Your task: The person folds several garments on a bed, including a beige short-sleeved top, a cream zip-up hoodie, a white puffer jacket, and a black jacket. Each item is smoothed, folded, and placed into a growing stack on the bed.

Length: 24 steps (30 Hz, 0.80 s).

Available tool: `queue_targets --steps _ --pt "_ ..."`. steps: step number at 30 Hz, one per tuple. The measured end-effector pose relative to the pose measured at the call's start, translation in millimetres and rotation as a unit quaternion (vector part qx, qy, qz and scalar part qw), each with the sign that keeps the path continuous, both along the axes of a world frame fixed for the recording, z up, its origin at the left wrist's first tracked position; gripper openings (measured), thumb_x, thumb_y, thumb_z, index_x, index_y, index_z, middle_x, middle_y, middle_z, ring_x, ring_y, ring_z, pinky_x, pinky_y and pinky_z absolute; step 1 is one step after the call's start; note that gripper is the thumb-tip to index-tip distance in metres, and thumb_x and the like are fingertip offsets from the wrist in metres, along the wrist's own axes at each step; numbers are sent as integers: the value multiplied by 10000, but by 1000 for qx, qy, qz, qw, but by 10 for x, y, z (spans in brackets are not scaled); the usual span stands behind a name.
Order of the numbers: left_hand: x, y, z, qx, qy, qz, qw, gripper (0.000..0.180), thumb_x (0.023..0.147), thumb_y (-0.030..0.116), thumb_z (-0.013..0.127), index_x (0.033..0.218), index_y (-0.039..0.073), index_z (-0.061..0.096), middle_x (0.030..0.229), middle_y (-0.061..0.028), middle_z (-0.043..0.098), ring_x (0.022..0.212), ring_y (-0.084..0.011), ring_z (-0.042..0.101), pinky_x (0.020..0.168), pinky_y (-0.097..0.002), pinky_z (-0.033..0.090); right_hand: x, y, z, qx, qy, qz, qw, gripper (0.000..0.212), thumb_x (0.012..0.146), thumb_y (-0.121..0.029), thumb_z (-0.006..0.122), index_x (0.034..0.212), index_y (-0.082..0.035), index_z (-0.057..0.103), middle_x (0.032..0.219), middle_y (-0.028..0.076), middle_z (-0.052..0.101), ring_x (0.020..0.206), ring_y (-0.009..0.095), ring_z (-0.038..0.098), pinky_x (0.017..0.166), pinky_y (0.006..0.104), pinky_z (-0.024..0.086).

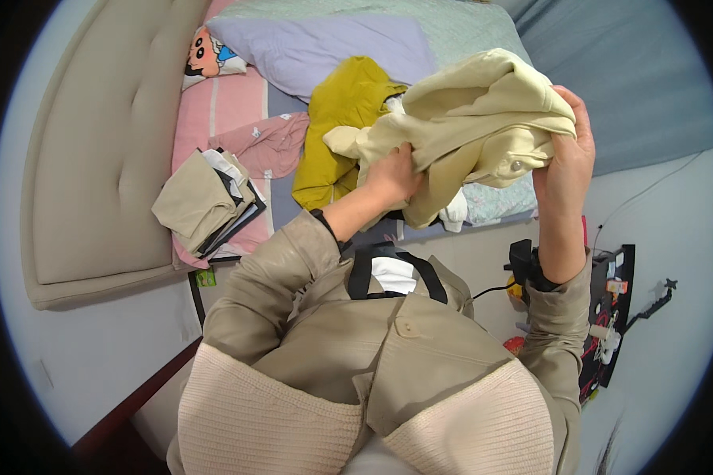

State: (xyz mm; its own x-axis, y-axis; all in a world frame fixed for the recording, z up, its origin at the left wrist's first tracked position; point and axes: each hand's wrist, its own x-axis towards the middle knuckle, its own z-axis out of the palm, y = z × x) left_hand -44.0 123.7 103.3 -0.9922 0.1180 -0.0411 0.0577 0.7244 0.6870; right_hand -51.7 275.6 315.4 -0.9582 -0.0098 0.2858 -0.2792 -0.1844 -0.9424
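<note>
I hold a pale yellow jacket (483, 103) up in front of me, above the edge of the bed. My right hand (566, 150) grips its right side, with the thumb near a folded part that carries a round button. Lower on the left, my left hand (396, 176) is closed on the jacket's cloth, its fingertips partly hidden in the folds. The jacket hangs bunched, so its full shape does not show. Just behind it lies a mustard-yellow padded garment (333, 131) on the bed.
A stack of folded clothes (198, 202) sits at the bed's near left corner, beside a crumpled pink garment (273, 142). Farther back are a lilac cover (325, 47) and a cartoon pillow (214, 59). A padded headboard (111, 158) stands left; a dark rack (610, 317) stands right.
</note>
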Motion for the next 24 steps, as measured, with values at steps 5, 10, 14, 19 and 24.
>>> queue_targets --steps 5,10,14,19,24 --pt "-189 -223 -35 -41 40 77 995 310 761 179 541 989 -17 467 771 -255 597 733 -405 593 653 -478 475 92 659 -191 155 5 -87 984 345 757 58 339 1043 9 525 965 85 559 865 123 548 745 228 455" --pt "-271 -435 566 36 143 182 972 253 784 154 479 959 -28 497 771 -281 581 766 -429 577 706 -475 465 62 1117 -595 132 -210 -132 960 427 858 -10 333 1271 -39 439 1105 121 566 974 184 561 828 269 451" --pt "-69 -314 1330 237 160 167 944 292 773 116 445 1029 -7 513 853 -185 596 793 -326 601 740 -405 481 244 1508 -420 63 -72 33 995 446 859 7 349 1301 -43 389 1052 112 587 893 156 598 758 255 504" --pt "653 -219 1673 411 25 -19 911 282 761 92 480 1035 44 523 859 -23 557 802 -91 555 708 -260 480 741 2078 -448 160 -36 52 985 314 786 -28 441 1077 -19 561 994 49 567 943 116 519 818 240 412" --pt "1544 158 1253 254 -111 -32 960 223 692 23 591 901 48 517 762 19 533 705 -49 494 611 -206 404 1414 2598 -801 269 -143 92 948 324 736 -3 573 1058 -27 542 910 -16 537 806 48 487 678 178 396"
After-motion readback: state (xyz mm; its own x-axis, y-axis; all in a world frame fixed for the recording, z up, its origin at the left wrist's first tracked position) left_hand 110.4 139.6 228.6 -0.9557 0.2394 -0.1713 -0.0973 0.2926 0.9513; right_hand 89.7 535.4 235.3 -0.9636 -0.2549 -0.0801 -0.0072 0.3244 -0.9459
